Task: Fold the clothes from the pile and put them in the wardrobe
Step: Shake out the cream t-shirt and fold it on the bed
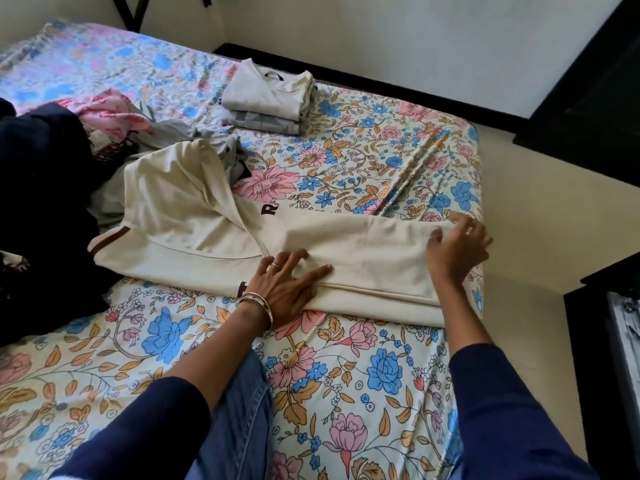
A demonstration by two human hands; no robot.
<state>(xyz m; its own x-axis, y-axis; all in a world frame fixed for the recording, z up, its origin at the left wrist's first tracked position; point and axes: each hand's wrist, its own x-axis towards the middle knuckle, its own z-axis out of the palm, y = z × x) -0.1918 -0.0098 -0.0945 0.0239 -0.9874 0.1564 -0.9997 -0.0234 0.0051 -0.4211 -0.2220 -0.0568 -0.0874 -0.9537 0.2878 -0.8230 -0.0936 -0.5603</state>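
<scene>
Cream shirt (207, 223) lies partly folded across the flowered bed (346, 375), near its right edge. On the shirt's near hem the left hand (287, 285) presses flat, fingers straight and spread, bangles at the wrist. At the shirt's right end the right hand (457, 251) pinches the cloth edge, fingers curled. Behind the shirt sits a folded stack (266, 95); to its left, the unfolded pile (45, 161).
</scene>
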